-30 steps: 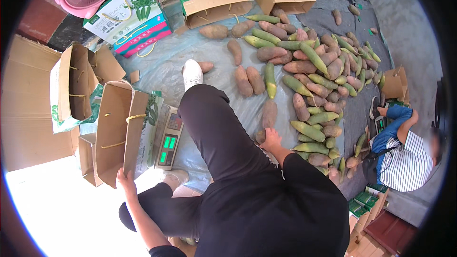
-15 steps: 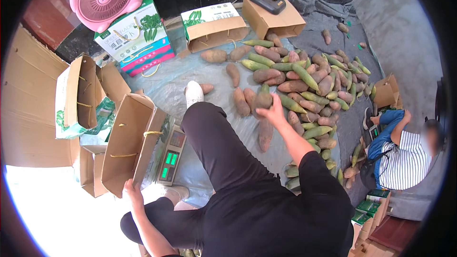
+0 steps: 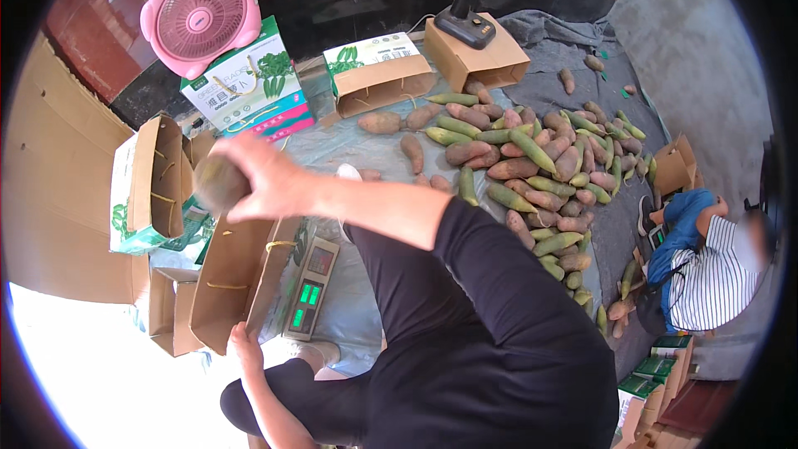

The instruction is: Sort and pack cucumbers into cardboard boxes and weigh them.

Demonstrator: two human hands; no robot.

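Head view: toward nine o'clock, the right hand [image 3: 268, 181] grips a dark root vegetable [image 3: 220, 186], fingers curled round it, near the upper end of an open cardboard box [image 3: 218, 309]. Toward half past seven, the left hand [image 3: 246, 352] looks closed on the box's lower edge. A loosened grip could drop the vegetable outside the box, or the cord handle [image 3: 227, 287] could snag it. If the left hand slackened, a knock might tip the box; striking the scale [image 3: 308, 289] just beside could upset its reading. More vegetables [image 3: 544, 162] lie between two and three o'clock.
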